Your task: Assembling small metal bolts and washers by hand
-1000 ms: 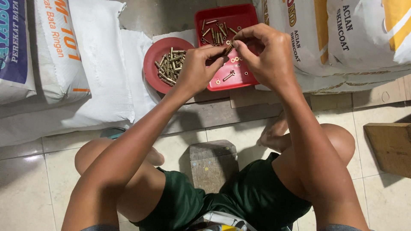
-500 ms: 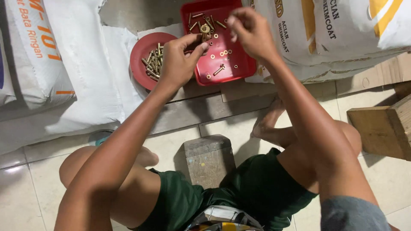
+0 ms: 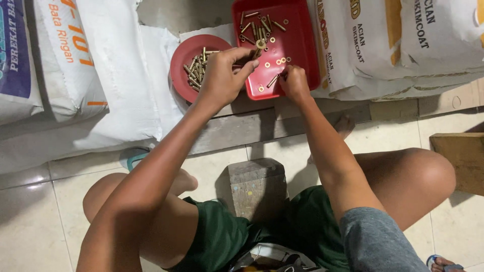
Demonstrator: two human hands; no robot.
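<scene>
My left hand (image 3: 222,78) rests over the seam between the round red dish (image 3: 182,64) and the square red tray (image 3: 292,48), palm down, fingers curled inward. Its grip is closed on a small brass washer (image 3: 260,44), pinched at the fingertips just above the tray's left portion. My right hand (image 3: 295,84) sits at the tray's near edge, fingers bunched downward. Its grip is closed on a brass bolt (image 3: 274,80), which lies tilted with its far end resting on the tray floor. The tray carries loose brass bolts (image 3: 258,27) clustered toward its far left corner and several separate washers (image 3: 280,60) scattered across the middle. The round dish, just left of the tray and touching it, carries a heap of bolts (image 3: 195,70) partly covered by my left hand. Both containers rest on white sacks (image 3: 126,90), which serve as the bench; further sacks (image 3: 403,45) stand to the right of the tray. I am seated low, knees spread, with a grey block (image 3: 256,184) on the tiled floor (image 3: 30,221) between my legs. A wooden block (image 3: 461,158) lies beside my right knee. The two hands are near each other but not touching.
</scene>
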